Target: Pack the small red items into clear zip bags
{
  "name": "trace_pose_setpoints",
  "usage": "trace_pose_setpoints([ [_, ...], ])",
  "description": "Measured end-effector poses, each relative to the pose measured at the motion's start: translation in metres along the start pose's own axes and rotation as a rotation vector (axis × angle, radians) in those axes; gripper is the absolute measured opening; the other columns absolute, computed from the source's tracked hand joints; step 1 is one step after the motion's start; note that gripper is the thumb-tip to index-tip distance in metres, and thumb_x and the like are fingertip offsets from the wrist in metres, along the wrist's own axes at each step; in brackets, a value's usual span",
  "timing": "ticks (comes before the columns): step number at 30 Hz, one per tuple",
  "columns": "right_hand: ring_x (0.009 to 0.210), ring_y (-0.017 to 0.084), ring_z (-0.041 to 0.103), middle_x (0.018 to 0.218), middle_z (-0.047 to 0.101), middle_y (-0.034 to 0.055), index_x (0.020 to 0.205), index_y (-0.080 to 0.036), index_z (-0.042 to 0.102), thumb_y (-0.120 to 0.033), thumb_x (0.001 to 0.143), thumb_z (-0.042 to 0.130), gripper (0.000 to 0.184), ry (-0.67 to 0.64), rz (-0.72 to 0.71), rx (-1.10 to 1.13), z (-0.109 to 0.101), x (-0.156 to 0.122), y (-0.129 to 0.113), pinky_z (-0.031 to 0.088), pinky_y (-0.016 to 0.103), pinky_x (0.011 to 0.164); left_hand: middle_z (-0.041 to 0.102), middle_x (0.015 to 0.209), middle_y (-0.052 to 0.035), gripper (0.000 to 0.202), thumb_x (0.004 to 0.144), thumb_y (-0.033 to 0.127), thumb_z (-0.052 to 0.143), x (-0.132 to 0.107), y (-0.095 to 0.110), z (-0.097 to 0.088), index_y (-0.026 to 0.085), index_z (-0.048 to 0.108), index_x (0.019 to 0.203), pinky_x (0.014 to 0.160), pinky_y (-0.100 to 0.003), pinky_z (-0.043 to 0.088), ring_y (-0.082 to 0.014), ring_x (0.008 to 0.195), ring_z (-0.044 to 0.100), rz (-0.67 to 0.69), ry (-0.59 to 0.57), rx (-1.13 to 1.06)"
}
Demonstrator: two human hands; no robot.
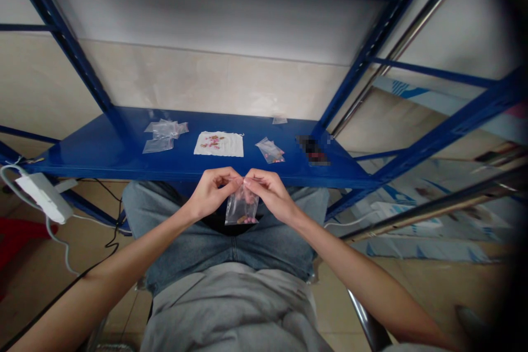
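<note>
A blue steel shelving rack (355, 88) stands straight ahead of both grips, its shelf (74, 157) running just beyond them, above the lap in faded denim jeans (272, 247). Past the rack's far side is a tiled wall (206, 82). Well to the left of the grips lies a tan tiled floor (25, 297), and a chrome pole (412, 38) rises far to their right.

The left grip (214, 191) and the right grip (268, 193) meet in front of the chest, fingers curled and pressed together, fingertips touching. Between them, a small transparent plastic bag (242, 210) is pinched by its top edge and hangs just below, over the lap. Pink and tan pieces (247, 220) gather in its bottom corners; they are too small to identify.

On the shelf, beyond and left of the grips, lies a loose heap of empty-looking plastic bags (163, 135). Nearer the middle, almost straight ahead of the grips, a white cloth or paper sheet (218, 144) carries scattered pink and brown bits. Ahead and to the right sits another small bag (270, 150) with pink pieces inside, and a dark object (312, 150) beyond it is too blurred to make out. A tiny plastic scrap (279, 120) sits at the shelf's back edge. Far left of the grips, a white power adapter (43, 197) hangs at the rack's edge, with a black cable (111, 236) trailing below it.
</note>
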State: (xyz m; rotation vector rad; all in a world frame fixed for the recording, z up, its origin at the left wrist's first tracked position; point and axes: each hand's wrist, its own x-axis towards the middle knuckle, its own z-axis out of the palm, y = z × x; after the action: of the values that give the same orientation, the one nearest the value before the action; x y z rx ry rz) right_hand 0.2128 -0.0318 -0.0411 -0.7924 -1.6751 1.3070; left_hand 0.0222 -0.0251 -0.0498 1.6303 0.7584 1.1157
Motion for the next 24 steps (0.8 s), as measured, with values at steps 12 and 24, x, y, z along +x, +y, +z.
trace_pose_setpoints([
  [12, 0.052, 0.016, 0.065, 0.074, 0.075, 0.0087, 0.088, -0.012, 0.07, -0.054, 0.09, 0.064, 0.042, -0.065, 0.091, 0.066, -0.012, 0.001, 0.006, 0.051, 0.027, 0.051, 0.07, 0.076, -0.0048, 0.03, 0.089, 0.042, 0.067, 0.003, -0.003, -0.001, 0.013, 0.068, 0.08, 0.063, -0.022, 0.045, -0.0127, 0.066, 0.061, 0.014, 0.012, 0.095],
  [24, 0.058, 0.015, 0.06, 0.064, 0.071, 0.0045, 0.078, -0.015, 0.075, -0.047, 0.085, 0.071, 0.033, 0.108, 0.071, -0.055, -0.018, 0.008, 0.015, 0.044, 0.026, 0.059, 0.071, 0.072, -0.0062, 0.032, 0.091, 0.042, 0.064, 0.007, -0.008, -0.009, 0.012, 0.067, 0.079, 0.067, -0.026, 0.049, -0.0156, 0.066, 0.065, 0.034, -0.016, 0.145],
])
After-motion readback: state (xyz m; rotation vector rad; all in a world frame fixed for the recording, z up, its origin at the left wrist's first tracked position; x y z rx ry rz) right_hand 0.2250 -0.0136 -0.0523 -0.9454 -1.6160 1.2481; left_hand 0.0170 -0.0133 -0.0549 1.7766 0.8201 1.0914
